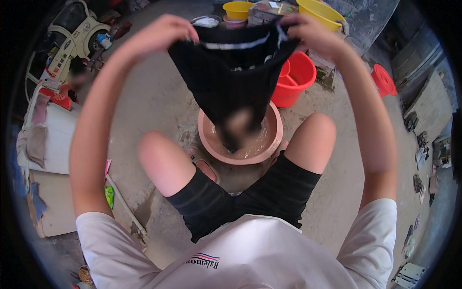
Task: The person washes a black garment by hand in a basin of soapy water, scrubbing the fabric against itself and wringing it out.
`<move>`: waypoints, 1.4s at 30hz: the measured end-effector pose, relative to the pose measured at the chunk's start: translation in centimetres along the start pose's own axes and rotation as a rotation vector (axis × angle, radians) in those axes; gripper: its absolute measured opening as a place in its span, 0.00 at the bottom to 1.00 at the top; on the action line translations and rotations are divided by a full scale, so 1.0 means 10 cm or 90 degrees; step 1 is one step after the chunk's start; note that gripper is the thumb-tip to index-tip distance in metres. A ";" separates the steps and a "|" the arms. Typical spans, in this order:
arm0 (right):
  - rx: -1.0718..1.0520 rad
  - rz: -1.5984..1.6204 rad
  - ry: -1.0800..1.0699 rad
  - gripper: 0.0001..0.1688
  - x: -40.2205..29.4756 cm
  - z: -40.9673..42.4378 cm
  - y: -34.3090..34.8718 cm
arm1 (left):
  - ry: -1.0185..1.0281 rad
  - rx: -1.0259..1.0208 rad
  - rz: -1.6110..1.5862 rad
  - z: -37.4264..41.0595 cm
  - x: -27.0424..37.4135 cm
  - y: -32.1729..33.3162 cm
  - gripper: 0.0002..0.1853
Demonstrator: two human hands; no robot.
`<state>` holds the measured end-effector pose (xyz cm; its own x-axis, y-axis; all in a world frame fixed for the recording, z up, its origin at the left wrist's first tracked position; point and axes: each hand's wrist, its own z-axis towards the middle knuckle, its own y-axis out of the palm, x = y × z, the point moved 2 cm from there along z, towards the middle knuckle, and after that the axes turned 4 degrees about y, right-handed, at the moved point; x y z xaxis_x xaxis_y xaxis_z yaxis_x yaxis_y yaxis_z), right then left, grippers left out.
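Note:
Both hands hold up a black garment [231, 83] by its waistband, spread wide. My left hand [173, 30] grips the band's left corner, and my right hand [310, 34] grips the right corner. A pale stripe runs along the inside of the band. The garment narrows downward, and its lower end hangs over or into a pink plastic basin [204, 137] between my knees. Water glints inside the basin. A blurred patch hides part of the garment's lower end, so whether it touches the water is unclear.
Just beyond the basin at right stands a red bucket [294, 94] with a red dipper inside. Yellow basins [238, 11] sit farther back. A red stool [384, 80] is at right, shoes line the right side, and a light-coloured vehicle [72, 39] stands at upper left.

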<state>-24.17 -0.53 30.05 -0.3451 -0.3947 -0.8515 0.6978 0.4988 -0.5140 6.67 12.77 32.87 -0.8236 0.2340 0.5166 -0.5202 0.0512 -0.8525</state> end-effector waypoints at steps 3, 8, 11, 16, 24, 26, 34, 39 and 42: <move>-0.153 -0.244 0.019 0.30 1.18 0.22 0.24 | -0.109 -0.123 -0.077 0.25 -0.61 0.98 0.15; -0.368 -0.444 0.151 0.30 2.41 0.19 1.26 | -0.155 -0.270 0.048 0.15 -1.74 2.60 0.23; -0.396 -0.554 0.226 0.32 3.29 0.11 1.66 | -0.254 -0.386 0.033 0.30 -1.96 3.38 0.32; -0.274 -0.570 0.287 0.34 3.81 0.08 2.32 | -0.325 -0.319 0.089 0.23 -2.45 4.41 0.37; -0.109 -0.486 0.225 0.30 4.48 -0.12 3.15 | -0.274 -0.056 0.170 0.28 -2.54 5.31 0.28; -0.069 -0.512 0.188 0.34 4.62 -0.19 3.35 | -0.239 -0.043 0.176 0.28 -2.54 5.53 0.27; -0.126 -0.602 0.163 0.27 4.94 -0.23 3.77 | -0.193 -0.171 0.267 0.28 -2.57 5.87 0.28; -0.198 -0.609 0.257 0.26 4.78 0.00 3.82 | -0.254 -0.202 0.236 0.47 -2.67 5.94 0.28; -0.201 -0.562 0.280 0.27 4.82 0.11 3.87 | -0.276 -0.288 0.224 0.57 -2.70 5.91 0.30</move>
<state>-13.10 -1.15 -30.78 -0.8968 -0.4334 -0.0888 -0.0890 0.3734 -0.9234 -3.09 3.90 -31.02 -0.9897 -0.0916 0.1103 -0.1404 0.4628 -0.8753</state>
